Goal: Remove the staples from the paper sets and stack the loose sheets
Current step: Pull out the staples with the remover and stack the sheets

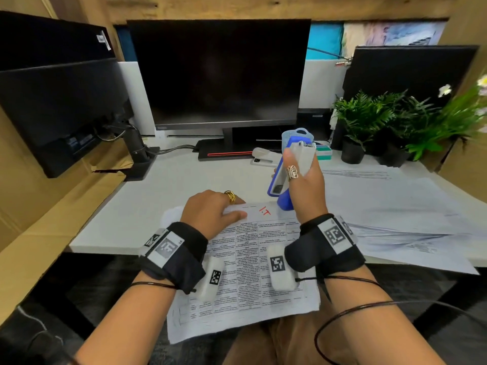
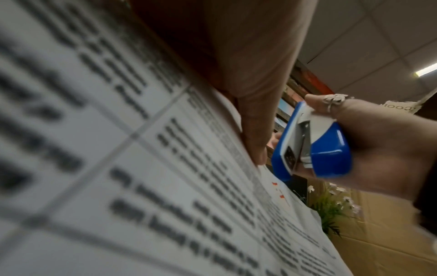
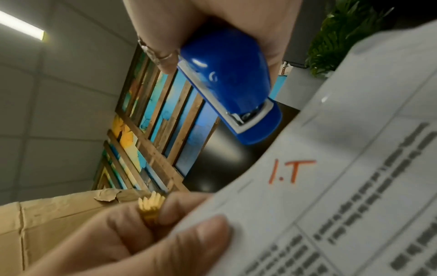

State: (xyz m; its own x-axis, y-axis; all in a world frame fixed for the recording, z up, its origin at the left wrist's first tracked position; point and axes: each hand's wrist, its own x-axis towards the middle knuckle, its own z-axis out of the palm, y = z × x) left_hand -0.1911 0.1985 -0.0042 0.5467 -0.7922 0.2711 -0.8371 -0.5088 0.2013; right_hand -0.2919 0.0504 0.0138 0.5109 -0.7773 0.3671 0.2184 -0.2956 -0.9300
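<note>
White table (image 1: 163,185) in an office cubicle, dark monitor (image 1: 221,72) at the far middle, a second dark screen (image 1: 58,106) angled at far left, potted ferns (image 1: 369,119) at far right. Cardboard (image 1: 39,206) along the left side.

At the near edge, a printed paper set (image 1: 253,262) with dense table text and red handwritten "I.T" at its far end, overhanging the table toward the lap. Left hand (image 1: 210,213) pinching the far left corner of that set, thumb on top, fingers (image 3: 182,205) curled beneath the edge, gold ring (image 1: 230,196) on one finger. Corner lifted slightly off the surface.

Right hand (image 1: 303,185) raised just above the far right of the set, gripping a blue and white stapler (image 1: 283,180) held nearly upright, nose end pointing down toward the paper, not touching it. Fingers wrapped round the body, thumb with a silver ring (image 1: 292,172) pressed along the side.

Beyond the right hand, a second white stapler (image 1: 264,156) lying near the monitor base, beside a blue mesh cup (image 1: 297,135). To the right, loose sheets (image 1: 390,206) spread flat across the table, overlapping one another.

Black wrist straps with square coded markers (image 1: 168,246) on both forearms.
</note>
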